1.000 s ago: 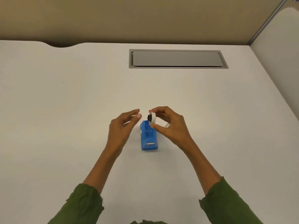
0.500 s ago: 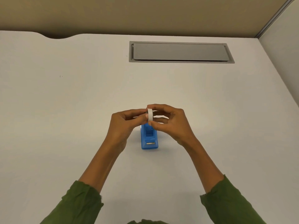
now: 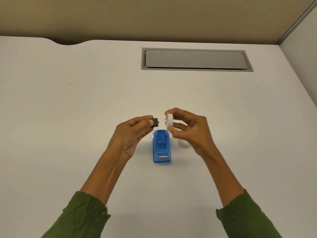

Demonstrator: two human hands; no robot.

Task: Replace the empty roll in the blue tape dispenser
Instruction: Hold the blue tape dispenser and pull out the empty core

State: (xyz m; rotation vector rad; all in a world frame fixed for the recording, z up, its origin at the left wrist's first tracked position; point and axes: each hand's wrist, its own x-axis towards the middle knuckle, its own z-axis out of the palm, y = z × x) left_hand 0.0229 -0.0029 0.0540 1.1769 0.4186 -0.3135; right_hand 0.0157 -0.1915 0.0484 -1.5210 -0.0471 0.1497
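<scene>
The blue tape dispenser (image 3: 161,148) stands on the white desk (image 3: 68,134) with its roll cradle bare. Just above its far end, my left hand (image 3: 132,133) pinches a small black spindle hub (image 3: 154,122). My right hand (image 3: 188,129) holds the white empty roll core (image 3: 169,123) upright between thumb and fingers. A small gap separates hub and core. A clear tape roll (image 3: 183,144) lies on the desk to the right of the dispenser, partly hidden behind my right hand.
A grey cable-tray lid (image 3: 195,59) is set into the desk further back. A beige partition (image 3: 154,18) runs along the desk's far edge, and a grey panel (image 3: 301,40) closes the right side.
Half a second ago both hands met on the white core with the hub inside. Now the left hand has drawn the black hub out to the left, and the hands are apart.
</scene>
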